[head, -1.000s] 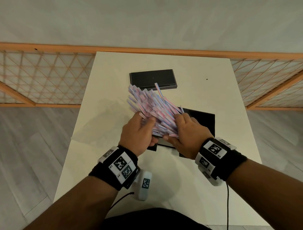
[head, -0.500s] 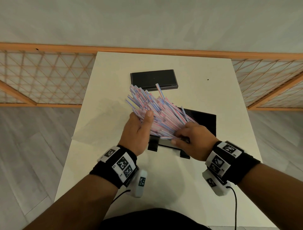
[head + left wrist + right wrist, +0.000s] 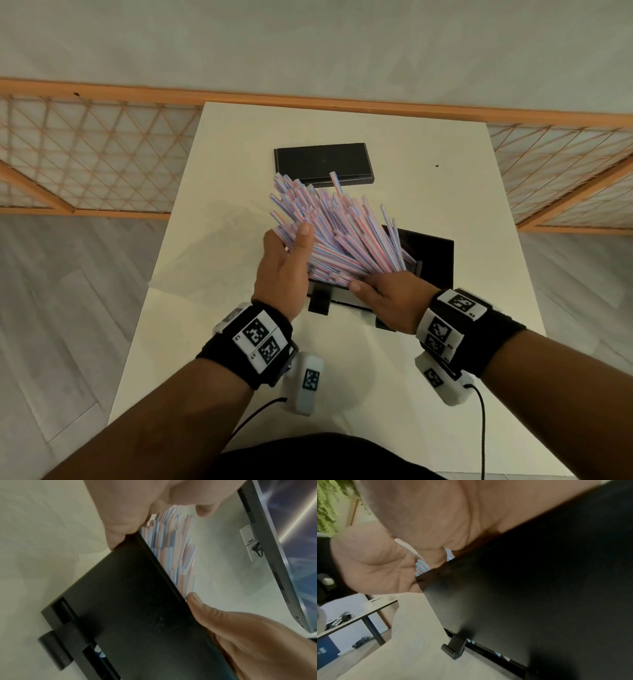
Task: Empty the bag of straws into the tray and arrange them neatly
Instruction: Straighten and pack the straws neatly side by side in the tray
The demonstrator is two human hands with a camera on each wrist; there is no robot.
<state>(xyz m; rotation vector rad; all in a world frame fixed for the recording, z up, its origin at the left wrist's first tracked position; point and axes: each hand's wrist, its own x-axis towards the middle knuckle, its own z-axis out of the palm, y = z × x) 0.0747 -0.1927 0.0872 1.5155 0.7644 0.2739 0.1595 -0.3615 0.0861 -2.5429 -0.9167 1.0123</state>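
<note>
A thick fan of pink-and-blue striped straws [image 3: 335, 233] leans out of the black tray [image 3: 435, 260] toward the far left. My left hand [image 3: 291, 253] cups the left side of the bundle, thumb lying on top and fingers hidden underneath. At the near rim my right hand [image 3: 373, 287] holds the straws' lower ends, its fingers tucked under them. The left wrist view shows the straw tips [image 3: 173, 550] rising past the tray's dark back [image 3: 128, 601]. The right wrist view is mostly filled by palm and tray [image 3: 522, 595].
A flat black box [image 3: 323, 162] lies farther back on the white table [image 3: 411, 359]. A faint clear plastic bag [image 3: 209, 246] lies left of my hands. A wooden lattice rail [image 3: 85, 164] runs behind the table, with grey floor on both sides.
The bundle has spread into a wider fan. My right hand slid right and down to the straws' near ends. My left thumb moved up along the bundle.
</note>
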